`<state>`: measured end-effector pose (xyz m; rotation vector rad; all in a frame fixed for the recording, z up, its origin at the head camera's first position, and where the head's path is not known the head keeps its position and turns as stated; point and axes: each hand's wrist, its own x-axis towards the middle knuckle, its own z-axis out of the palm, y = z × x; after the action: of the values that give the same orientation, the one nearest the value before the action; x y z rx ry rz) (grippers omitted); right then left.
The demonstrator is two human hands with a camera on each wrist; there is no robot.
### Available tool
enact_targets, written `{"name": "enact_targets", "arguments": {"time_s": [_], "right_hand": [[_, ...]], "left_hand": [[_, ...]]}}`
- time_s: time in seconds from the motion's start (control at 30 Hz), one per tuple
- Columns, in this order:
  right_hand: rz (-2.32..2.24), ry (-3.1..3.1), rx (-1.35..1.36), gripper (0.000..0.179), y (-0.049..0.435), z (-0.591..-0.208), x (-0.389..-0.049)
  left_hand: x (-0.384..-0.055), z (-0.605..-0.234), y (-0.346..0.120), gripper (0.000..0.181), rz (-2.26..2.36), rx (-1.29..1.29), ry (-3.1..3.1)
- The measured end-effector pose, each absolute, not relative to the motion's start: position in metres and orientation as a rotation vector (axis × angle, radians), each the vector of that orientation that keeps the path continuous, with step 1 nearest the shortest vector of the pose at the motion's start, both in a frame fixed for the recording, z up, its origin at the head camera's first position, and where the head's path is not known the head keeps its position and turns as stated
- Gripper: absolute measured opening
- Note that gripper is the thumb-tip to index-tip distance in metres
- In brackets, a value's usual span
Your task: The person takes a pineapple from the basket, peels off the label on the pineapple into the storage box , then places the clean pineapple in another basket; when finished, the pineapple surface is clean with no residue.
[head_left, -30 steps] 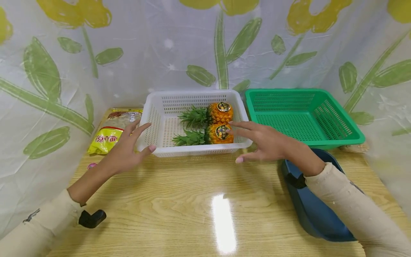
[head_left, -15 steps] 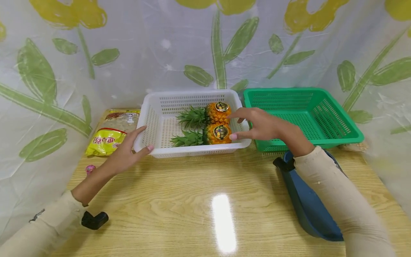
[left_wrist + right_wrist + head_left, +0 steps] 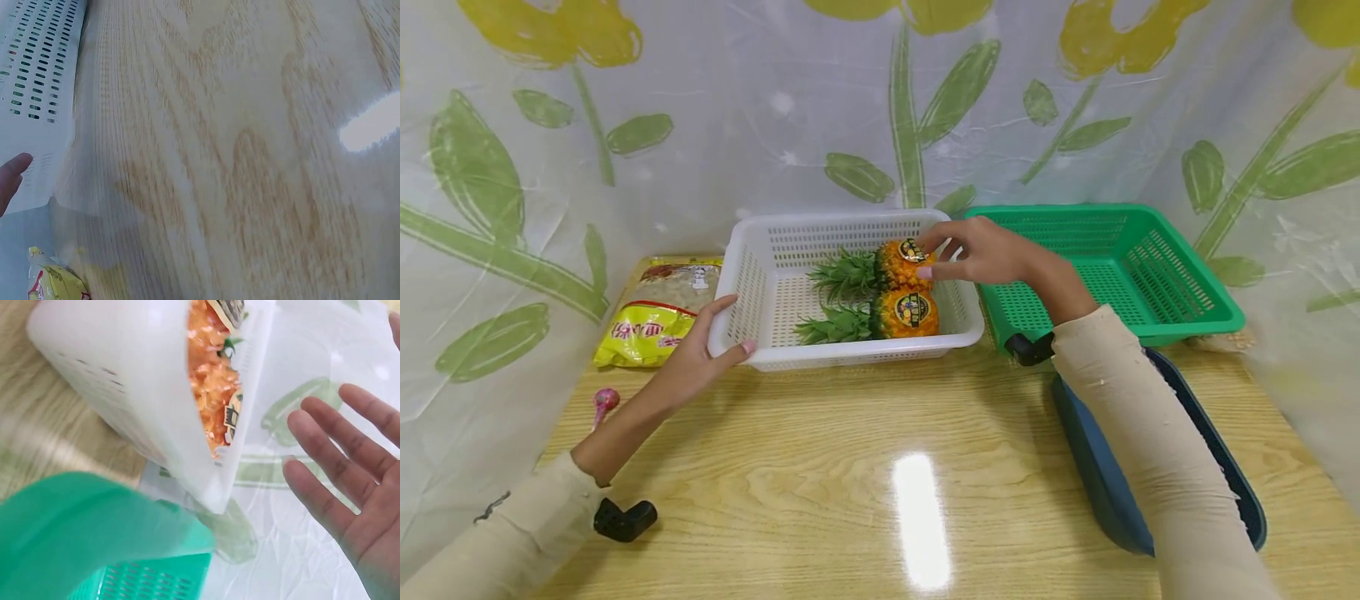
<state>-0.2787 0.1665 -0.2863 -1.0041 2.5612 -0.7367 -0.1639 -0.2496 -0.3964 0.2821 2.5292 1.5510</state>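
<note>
In the head view two small pineapples lie side by side in a white plastic basket (image 3: 850,357), green crowns pointing left. A round label sits on the front pineapple (image 3: 921,321) and another on the back pineapple (image 3: 891,271). My left hand (image 3: 700,343) touches the basket's front left corner, fingers and thumb fairly straight; one fingertip shows against the white wall in the left wrist view. Over the back pineapple hovers my right hand (image 3: 992,250), fingers bent and holding nothing. The right wrist view shows those fingers spread, apart from the basket.
A green basket (image 3: 1157,333) stands right of the white one. In front of it is a dark blue tub (image 3: 1105,492), partly behind the right sleeve. A yellow food bag (image 3: 655,312) and a pink lollipop (image 3: 606,398) lie at left. A flowered curtain (image 3: 700,167) hangs behind.
My right hand has moved back and left, from the front pineapple to above the back one. The left hand has come onto the basket's corner and stays there. The pineapples remain in place.
</note>
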Motion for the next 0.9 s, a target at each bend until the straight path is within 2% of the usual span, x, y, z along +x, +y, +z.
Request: {"name": "enact_targets", "arguments": {"time_s": [0.57, 0.9], "right_hand": [[-0.719, 2.559, -0.777, 0.062, 0.144, -0.294, -0.331], [-0.682, 2.545, -0.592, 0.073, 0.133, -0.303, -0.342]], "left_hand": [[-0.164, -0.397, -0.251, 0.082, 1.564, 0.253, 2.509], [-0.165, -0.398, -0.252, 0.083, 1.549, 0.248, 2.516]]}}
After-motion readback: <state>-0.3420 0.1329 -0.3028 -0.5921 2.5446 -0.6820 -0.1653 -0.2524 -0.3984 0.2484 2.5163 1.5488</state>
